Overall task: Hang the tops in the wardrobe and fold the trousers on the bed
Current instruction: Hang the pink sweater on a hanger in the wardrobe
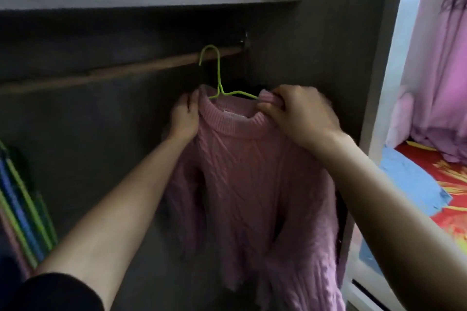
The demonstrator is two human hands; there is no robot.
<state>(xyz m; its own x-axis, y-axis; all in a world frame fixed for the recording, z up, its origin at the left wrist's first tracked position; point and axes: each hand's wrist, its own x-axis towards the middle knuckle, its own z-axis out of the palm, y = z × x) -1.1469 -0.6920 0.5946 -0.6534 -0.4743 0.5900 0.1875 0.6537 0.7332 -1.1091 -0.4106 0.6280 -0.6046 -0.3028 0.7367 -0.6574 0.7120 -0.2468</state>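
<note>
While on hanger (pixel 219 78) — sweater collar (pixel 235 124) between right fingers (pixel 283 93)

Sleeve: black fabric sleeve (pixel 50 290), ending near the left elbow.
Left forearm (pixel 121 209): bare to the left hand (pixel 184 118).
Right forearm (pixel 379 184): bare to the right hand (pixel 300 116).

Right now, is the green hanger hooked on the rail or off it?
On, it seems: the green hanger hooks over the wooden rail, carrying the pink sweater; left hand and right hand grip its shoulders.

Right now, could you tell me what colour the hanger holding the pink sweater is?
The hanger is light green; the head view shows it best.
</note>
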